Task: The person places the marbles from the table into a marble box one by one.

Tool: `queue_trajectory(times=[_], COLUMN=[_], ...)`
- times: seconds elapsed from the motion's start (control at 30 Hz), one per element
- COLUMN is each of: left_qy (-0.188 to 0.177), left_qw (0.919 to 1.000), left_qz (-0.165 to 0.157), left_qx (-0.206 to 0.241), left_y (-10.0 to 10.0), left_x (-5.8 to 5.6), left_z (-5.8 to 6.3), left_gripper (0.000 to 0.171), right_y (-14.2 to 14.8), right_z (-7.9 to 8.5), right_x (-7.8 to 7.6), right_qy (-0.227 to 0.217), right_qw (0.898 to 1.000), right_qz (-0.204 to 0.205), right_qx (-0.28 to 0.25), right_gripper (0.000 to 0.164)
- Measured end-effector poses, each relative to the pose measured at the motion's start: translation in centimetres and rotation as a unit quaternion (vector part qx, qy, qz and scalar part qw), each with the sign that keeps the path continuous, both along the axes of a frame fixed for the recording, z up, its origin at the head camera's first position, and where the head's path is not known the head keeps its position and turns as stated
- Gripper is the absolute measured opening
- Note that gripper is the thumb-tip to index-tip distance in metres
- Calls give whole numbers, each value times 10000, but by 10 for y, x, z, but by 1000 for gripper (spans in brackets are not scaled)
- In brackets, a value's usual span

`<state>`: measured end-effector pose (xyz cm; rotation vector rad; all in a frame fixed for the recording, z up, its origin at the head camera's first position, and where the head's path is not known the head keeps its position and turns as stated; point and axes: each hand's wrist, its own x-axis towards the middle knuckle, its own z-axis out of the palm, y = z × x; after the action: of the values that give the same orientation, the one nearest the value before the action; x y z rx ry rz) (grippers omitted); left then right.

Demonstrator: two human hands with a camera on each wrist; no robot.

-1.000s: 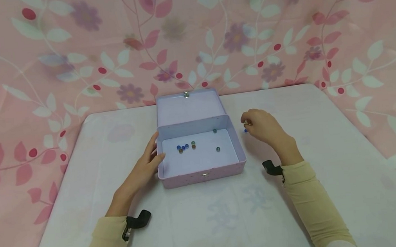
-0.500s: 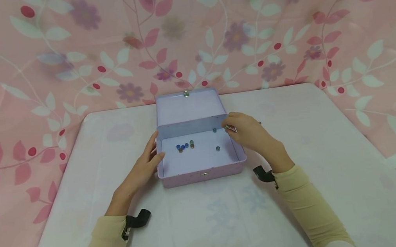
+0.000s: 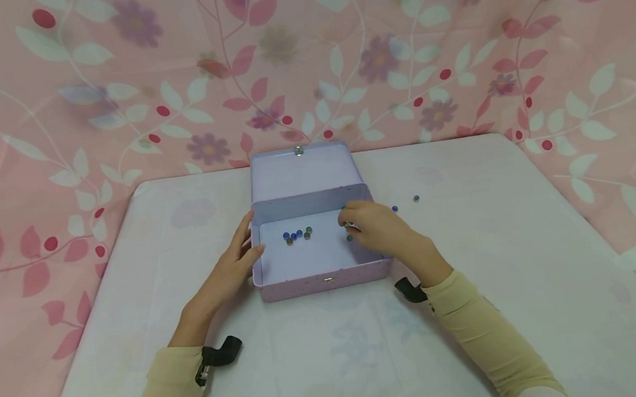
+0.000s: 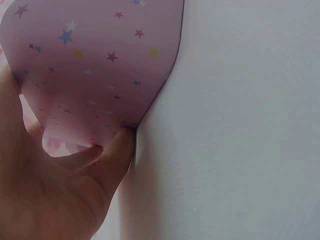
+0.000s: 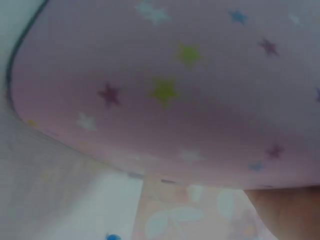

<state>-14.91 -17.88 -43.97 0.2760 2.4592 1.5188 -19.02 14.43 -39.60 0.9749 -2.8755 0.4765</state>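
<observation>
An open lilac tin box (image 3: 328, 289) with a hinged lid lies on the table. In the head view, my left hand (image 3: 227, 276) holds its left wall, thumb over the rim; the left wrist view has its fingers against the star-printed outside (image 4: 95, 60). My right hand (image 3: 380, 228) is inside the box at the right, pinching a green glass marble (image 3: 348, 224). Just below it lies another green marble (image 3: 349, 238), and one behind the hand is mostly hidden. A cluster of blue, green and brown marbles (image 3: 294, 236) sits left of centre.
A blue marble (image 3: 395, 209) and a bluish-green marble (image 3: 416, 199) lie on the white-covered table (image 3: 526, 237) right of the box. The raised lid (image 3: 304, 173) leans back near the floral cloth (image 3: 305, 54). Box wall (image 5: 165, 100) fills most of the right wrist view.
My right hand has carried the green marble from the table on the right, over the rim, into the box. Two marbles on the table now show fully. My left hand stays put.
</observation>
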Motion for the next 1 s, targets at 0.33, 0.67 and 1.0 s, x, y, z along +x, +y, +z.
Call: queue_trajectory(times=[0.33,0.67,1.0], left_qy=[-14,-31,-47], left_qw=[10000,10000,10000], left_qz=[20,14,16], left_qx=[-25,23,25], left_y=[0,-1,0], left_x=[0,-1,0], left_z=[0,-2,0], left_gripper=[69,69,70], right_y=[-4,-5,-1], right_z=[-9,-9,-6], right_x=[1,2,-1], right_qy=[388,481,-99], right_qw=[9979,9962,9990], right_qz=[53,8,-135], right_qx=[523,730,408], right_gripper=[12,12,20])
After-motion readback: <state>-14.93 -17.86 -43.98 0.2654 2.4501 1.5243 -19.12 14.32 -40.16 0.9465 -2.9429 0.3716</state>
